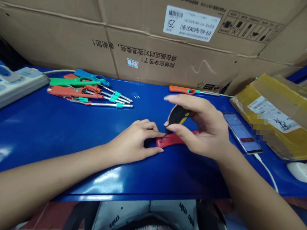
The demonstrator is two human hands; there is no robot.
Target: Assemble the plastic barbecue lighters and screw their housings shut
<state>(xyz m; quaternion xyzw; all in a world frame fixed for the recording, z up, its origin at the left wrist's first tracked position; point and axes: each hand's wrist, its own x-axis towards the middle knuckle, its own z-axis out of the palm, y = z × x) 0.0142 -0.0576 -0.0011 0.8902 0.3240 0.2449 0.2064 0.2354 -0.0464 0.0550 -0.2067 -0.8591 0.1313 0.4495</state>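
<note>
My right hand (pixel 208 127) is closed around the short black and yellow handle of a screwdriver (pixel 178 117), which leans with its thin shaft pointing down and left. Its tip meets the left end of a red lighter handle (pixel 173 139) lying flat on the blue table (pixel 71 134). Thumb and fingers of my left hand (pixel 135 140) pinch that same end from both sides, pressing it to the tabletop. The right part of the red handle is hidden behind my right hand.
Several long-necked lighters (pixel 79 91) in orange, green and blue lie piled at the back left, beside a white power strip (pixel 17 86). One orange lighter (pixel 181 90) lies at the back. A phone (pixel 243 134) with a cable and a taped parcel (pixel 280 116) are at right; a large carton (pixel 138 27) stands behind.
</note>
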